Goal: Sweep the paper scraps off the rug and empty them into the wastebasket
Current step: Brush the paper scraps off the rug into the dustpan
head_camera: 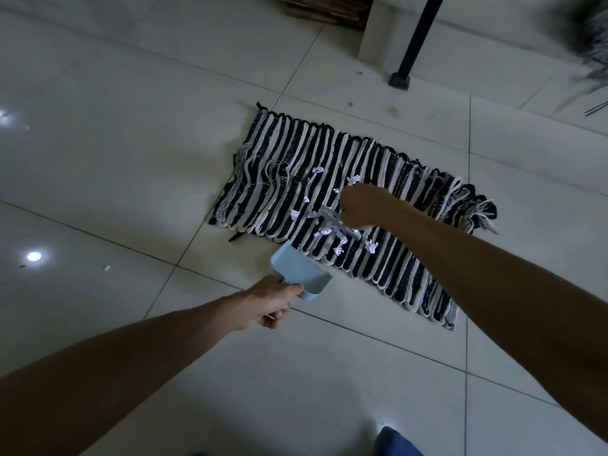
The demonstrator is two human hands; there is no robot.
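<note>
Several paper scraps (pixel 329 230) lie mid-frame on the striped rug (pixel 355 205). My right hand (pixel 362 207) clenches a small brush (pixel 339 223); my left hand (pixel 271 302) grips the blue dustpan (pixel 301 269) at the rug's lower edge. Short strokes toward the pan should work best. Bare floor (pixel 131 143) lies open leftward; no wastebasket shows.

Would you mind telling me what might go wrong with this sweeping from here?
1. The paper scraps lie spread across the striped rug; the looped ridges may snag them.
2. The dustpan in the left hand sits at the rug's edge, beside most scraps, so the small brush in the right hand could flick some past it onto the tiled floor.
3. No wastebasket is in view.
</note>
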